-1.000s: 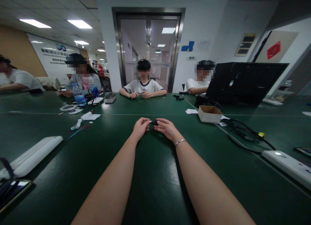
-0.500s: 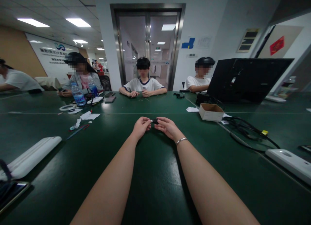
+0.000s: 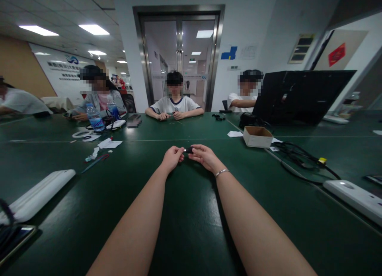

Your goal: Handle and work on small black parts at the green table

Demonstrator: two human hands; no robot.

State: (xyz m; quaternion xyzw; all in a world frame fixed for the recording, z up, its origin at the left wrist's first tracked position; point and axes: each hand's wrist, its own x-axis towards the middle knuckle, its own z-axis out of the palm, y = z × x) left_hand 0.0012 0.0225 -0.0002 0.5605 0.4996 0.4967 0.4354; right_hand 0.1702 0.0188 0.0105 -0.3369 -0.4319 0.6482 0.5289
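Head camera is showing your left hand (image 3: 172,158) and right hand (image 3: 205,156) meeting over the middle of the dark green worktop (image 3: 191,228), and you are pinching a small black part (image 3: 189,150) between them. It is short, dark and too small to make out further. Fingers of both hands are closing on its ends, and you are holding it just above the worktop. A silver bracelet (image 3: 222,172) is sitting on your right wrist. An open cardboard box (image 3: 257,136) is lying well to the right, with black cables (image 3: 301,158) and a white power strip (image 3: 352,196) beyond. Nothing is blocking your hands. A water bottle (image 3: 94,117) is standing far left; its label is unreadable.
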